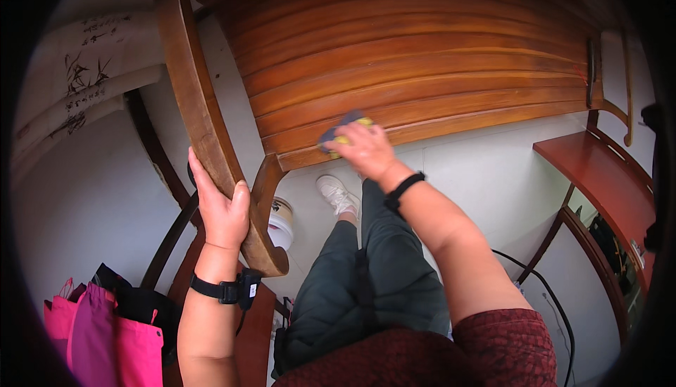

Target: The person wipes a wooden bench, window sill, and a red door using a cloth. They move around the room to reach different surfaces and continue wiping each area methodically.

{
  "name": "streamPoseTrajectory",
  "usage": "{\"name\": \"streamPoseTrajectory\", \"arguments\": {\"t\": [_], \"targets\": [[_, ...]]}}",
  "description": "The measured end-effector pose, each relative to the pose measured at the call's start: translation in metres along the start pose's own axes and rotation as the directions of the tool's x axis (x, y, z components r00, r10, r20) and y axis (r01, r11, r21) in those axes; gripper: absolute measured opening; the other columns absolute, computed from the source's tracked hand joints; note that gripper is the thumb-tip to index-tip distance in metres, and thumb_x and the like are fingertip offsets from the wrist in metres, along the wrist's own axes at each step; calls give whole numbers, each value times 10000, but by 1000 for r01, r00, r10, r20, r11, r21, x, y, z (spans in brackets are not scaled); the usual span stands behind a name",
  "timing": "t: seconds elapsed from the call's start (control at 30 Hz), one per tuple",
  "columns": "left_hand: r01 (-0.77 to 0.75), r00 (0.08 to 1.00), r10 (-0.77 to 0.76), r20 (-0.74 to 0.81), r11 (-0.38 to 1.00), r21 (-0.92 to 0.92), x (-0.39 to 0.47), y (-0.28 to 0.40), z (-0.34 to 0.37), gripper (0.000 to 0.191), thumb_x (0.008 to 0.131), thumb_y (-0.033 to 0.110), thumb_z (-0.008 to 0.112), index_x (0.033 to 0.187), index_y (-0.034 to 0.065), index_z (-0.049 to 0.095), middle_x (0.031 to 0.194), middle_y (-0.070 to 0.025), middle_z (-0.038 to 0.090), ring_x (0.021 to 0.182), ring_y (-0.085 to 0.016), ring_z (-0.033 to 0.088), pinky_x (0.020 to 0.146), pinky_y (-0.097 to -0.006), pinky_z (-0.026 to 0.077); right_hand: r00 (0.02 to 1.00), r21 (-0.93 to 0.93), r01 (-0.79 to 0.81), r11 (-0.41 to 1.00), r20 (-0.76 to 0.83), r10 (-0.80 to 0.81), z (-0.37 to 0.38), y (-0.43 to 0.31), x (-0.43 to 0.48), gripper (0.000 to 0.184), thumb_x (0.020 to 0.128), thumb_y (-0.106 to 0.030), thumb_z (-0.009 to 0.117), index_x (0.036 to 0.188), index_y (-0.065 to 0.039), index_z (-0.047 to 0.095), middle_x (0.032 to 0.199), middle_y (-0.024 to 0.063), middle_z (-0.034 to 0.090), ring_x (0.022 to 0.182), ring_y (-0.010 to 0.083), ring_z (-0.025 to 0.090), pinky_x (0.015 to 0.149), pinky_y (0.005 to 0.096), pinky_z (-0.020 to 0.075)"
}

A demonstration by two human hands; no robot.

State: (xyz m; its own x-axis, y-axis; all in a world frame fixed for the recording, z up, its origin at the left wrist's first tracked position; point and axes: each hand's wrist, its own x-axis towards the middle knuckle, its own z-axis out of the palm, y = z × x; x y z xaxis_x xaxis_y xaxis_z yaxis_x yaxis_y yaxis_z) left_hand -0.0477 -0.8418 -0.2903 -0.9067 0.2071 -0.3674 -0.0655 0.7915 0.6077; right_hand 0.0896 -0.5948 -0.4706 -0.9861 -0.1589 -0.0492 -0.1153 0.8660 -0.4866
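Observation:
A slatted wooden bench (422, 59) spans the upper part of the view, its front edge towards me. My right hand (364, 146) presses a grey and yellow cloth (338, 132) onto the front slats near the bench's left end; the hand looks slightly blurred. Along the left side runs the bench's wooden armrest (203, 107), ending in a curled tip. My left hand (224, 207) is wrapped around this armrest near its front, thumb on the inner side and fingers on the outer side. Black straps circle both my wrists.
A white bucket (281, 226) stands on the tiled floor beneath the armrest. At right is a reddish-brown wooden shelf (597, 170), with a black cable (549, 281) below. Pink and purple bags (105, 329) sit at lower left. A pale printed cover (90, 70) lies beyond the armrest.

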Motion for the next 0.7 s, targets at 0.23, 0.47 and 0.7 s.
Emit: {"name": "streamPoseTrajectory", "arguments": {"t": [0.23,0.47,0.7], "targets": [[6,1000,-6,-4,1000,19,0,-2,1,892,804,64,577,1555,1,98,1491,-275,369,1334,-384,452,1114,-397,362,896,-302,-443,844,-113,430,-96,155,-102,486,743,-23,648,1120,-325,703,1220,-15,626,1144,221,589,813,436,460],[-36,999,36,-21,999,36,0,-2,1,893,800,82,586,1546,-16,105,1475,-271,379,1333,-386,451,1115,-397,362,767,-49,-559,827,-411,494,-34,114,-91,480,767,-92,696,1214,-265,683,1217,84,593,1173,320,525,906,506,388],[-20,1000,21,-18,999,26,1,-5,0,897,799,93,602,1538,-41,112,1489,-291,357,1357,-398,422,1131,-404,342,966,10,-162,987,-204,160,49,-71,27,399,776,-126,655,1143,-276,695,1165,4,596,1145,246,550,860,465,366]]}}
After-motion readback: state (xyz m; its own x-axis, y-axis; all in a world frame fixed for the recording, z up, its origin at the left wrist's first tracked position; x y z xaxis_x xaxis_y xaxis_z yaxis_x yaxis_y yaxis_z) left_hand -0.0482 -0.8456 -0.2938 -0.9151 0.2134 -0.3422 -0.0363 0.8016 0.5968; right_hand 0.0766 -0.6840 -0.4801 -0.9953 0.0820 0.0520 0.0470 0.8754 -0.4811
